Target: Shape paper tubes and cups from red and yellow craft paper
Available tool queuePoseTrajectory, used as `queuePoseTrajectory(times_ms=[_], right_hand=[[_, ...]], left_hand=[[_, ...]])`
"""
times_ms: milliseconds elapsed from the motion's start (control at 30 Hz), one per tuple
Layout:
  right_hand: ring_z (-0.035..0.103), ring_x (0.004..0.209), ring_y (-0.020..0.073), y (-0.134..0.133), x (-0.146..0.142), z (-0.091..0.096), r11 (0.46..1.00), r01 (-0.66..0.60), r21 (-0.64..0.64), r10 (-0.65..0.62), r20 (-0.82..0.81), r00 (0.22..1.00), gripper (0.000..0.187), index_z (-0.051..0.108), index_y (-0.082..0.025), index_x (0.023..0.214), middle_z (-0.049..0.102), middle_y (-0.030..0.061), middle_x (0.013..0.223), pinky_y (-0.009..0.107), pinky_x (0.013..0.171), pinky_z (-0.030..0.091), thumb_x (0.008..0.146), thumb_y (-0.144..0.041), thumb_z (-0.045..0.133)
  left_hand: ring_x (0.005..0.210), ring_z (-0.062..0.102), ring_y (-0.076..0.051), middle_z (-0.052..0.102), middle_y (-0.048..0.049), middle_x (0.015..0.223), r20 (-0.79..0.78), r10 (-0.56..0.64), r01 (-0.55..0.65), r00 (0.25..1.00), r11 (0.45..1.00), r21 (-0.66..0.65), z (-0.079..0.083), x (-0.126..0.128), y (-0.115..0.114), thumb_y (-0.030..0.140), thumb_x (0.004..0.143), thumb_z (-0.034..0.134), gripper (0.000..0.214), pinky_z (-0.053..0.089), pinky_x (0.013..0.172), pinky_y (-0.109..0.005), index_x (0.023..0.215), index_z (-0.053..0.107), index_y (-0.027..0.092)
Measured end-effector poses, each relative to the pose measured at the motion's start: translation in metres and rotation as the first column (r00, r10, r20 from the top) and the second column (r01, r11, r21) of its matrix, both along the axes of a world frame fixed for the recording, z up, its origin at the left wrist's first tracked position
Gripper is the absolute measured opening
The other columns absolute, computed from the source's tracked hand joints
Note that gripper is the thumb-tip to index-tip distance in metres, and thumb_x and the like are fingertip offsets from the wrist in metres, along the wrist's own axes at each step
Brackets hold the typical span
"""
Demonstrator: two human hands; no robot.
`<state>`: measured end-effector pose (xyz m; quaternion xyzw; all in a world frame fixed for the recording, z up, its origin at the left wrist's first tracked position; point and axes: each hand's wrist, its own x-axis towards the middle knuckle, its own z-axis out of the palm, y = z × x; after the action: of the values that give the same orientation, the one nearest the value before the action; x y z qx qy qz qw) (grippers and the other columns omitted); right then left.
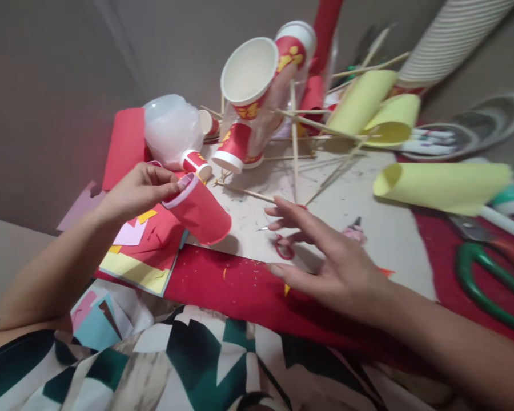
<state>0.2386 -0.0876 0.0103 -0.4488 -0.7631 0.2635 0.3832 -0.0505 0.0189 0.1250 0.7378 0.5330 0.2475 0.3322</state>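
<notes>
My left hand (148, 185) pinches the rim of a tilted red paper cup (203, 214), which has a pale pink edge. The cup's base points toward the lower right, over the white board (257, 237). Nothing is in my right hand (329, 260); its fingers are spread and slightly curled above the board. Just beyond those fingertips lie small scissors (284, 248) with red handles, partly hidden by the hand. Behind, a small red-and-white paper cup (196, 164) lies on its side.
Large printed paper cups (251, 77) stand in a cluster behind, beside a frame of thin wooden sticks (294, 142). Rolled yellow paper (443, 185) and green-handled scissors (475, 279) lie to the right. Coloured paper sheets (132, 268) are stacked at the left. A red cloth (218, 285) runs along the front.
</notes>
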Motion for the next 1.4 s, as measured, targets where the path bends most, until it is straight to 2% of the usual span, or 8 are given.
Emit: queuePoseTrajectory(times_ms=[167,333,433,567,667,833,1233,1400], right_hand=[[0.037,0.151,0.0338,0.005,-0.006,-0.009,0.987,-0.109,-0.120,0.101,-0.066,0.993,0.115,0.000,-0.027,0.165,0.027,0.0165,0.168,0.057,0.115,0.044,0.081,-0.049,0.076],[0.030,0.155,0.0259,0.008,-0.005,-0.003,0.991,-0.131,-0.038,0.124,-0.142,0.982,0.113,-0.006,-0.028,0.165,0.018,0.0102,0.172,0.045,0.123,0.036,0.085,-0.033,0.074],[0.026,0.156,0.0233,0.010,-0.002,0.000,0.992,-0.125,-0.027,0.119,-0.176,0.977,0.108,-0.002,-0.028,0.165,0.017,0.0071,0.172,0.040,0.124,0.036,0.086,-0.028,0.072],[0.027,0.156,0.0244,0.011,0.000,0.000,0.995,-0.073,-0.068,0.058,-0.204,0.977,0.108,0.003,-0.023,0.166,0.019,0.0096,0.171,0.039,0.124,0.036,0.084,-0.030,0.074],[0.032,0.154,0.0262,0.012,-0.001,-0.002,0.994,-0.037,-0.106,0.016,-0.195,0.981,0.110,0.003,-0.019,0.166,0.026,0.0131,0.169,0.040,0.121,0.040,0.083,-0.031,0.075],[0.041,0.150,0.0271,0.012,-0.003,-0.007,0.998,-0.025,-0.053,0.014,-0.186,0.982,0.107,0.010,-0.017,0.165,0.030,0.0159,0.166,0.042,0.122,0.039,0.082,-0.036,0.076],[0.040,0.150,0.0275,0.011,0.002,0.005,0.981,-0.109,-0.163,0.069,-0.235,0.969,0.113,0.004,-0.017,0.165,0.041,0.0165,0.161,0.041,0.119,0.042,0.079,-0.031,0.075],[0.051,0.142,0.0293,0.006,0.005,-0.002,0.988,-0.101,-0.117,0.072,-0.235,0.969,0.109,0.002,-0.035,0.164,0.048,0.0132,0.155,0.049,0.109,0.051,0.084,-0.042,0.075]], left_hand=[[0.054,0.052,-0.009,0.061,-0.0006,0.059,0.011,-0.258,0.258,0.966,0.958,-0.122,-0.013,0.058,-0.015,0.040,0.083,0.071,0.032,0.040,0.049,-0.020,0.065,0.068,0.014],[0.048,0.041,-0.007,0.047,0.0031,0.051,-0.044,-0.394,0.393,0.918,0.919,-0.037,-0.019,0.091,-0.025,0.034,0.086,0.066,0.035,0.030,0.042,-0.018,0.058,0.056,0.016],[0.053,0.055,-0.011,0.061,0.0001,0.060,-0.068,-0.418,0.418,0.906,0.908,-0.006,-0.018,0.093,-0.025,0.039,0.088,0.066,0.027,0.041,0.046,-0.021,0.075,0.069,0.016],[0.082,0.073,-0.017,0.077,-0.0052,0.094,0.013,-0.322,0.304,0.947,0.904,0.302,-0.014,0.079,-0.032,0.040,0.088,0.073,0.029,0.058,0.073,-0.026,0.106,0.074,0.017],[0.091,0.072,-0.016,0.077,-0.0059,0.098,-0.056,-0.380,0.350,0.923,0.771,0.532,-0.014,0.073,-0.048,0.030,0.088,0.075,0.021,0.057,0.086,-0.027,0.102,0.072,0.015],[0.094,0.069,-0.021,0.076,-0.0096,0.097,-0.279,-0.559,0.610,0.781,0.585,0.534,-0.025,0.087,-0.059,0.030,0.089,0.076,0.025,0.052,0.092,-0.037,0.103,0.068,0.011],[0.084,0.068,-0.012,0.071,0.0023,0.080,-0.207,-0.685,0.710,0.699,0.628,0.319,-0.022,0.091,-0.050,0.020,0.096,0.064,0.013,0.031,0.122,-0.042,0.083,0.067,0.018],[0.086,0.071,-0.016,0.074,0.0024,0.085,-0.210,-0.514,0.551,0.832,0.716,0.428,-0.014,0.051,-0.051,0.024,0.094,0.067,0.010,0.041,0.117,-0.045,0.085,0.069,0.023]])
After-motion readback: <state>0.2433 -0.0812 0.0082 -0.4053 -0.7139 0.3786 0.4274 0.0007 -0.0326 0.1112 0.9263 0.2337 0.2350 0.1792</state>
